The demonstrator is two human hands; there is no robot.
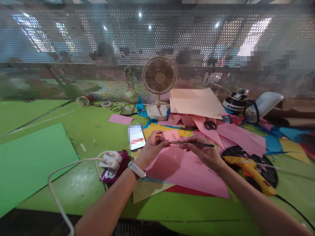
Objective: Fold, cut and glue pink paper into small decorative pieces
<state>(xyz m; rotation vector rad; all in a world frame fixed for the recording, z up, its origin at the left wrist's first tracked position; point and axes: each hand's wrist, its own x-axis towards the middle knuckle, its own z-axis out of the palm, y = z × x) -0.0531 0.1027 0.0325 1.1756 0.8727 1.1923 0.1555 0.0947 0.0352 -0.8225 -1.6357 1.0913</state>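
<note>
Over a pink paper sheet (194, 173), my right hand (199, 152) is closed around slim tweezers (208, 145), with a dark rear end and a silver tip pointing left. My left hand (156, 146) wears a white wristband and pinches at that tip; whatever small piece is between its fingertips is too small to make out. Just beyond the fingers lies a folded pink paper piece (170, 134). A lit phone (137, 137) lies left of my left hand. Yellow paper (152, 130) shows behind it.
A yellow glue gun (248, 164) rests on a black round tray (270, 168) at right. Black-handled scissors (210, 125) lie on pink paper. A fan (159, 77) stands at the back. White plugs with a cable (112, 160) and a green sheet (36, 164) are at left.
</note>
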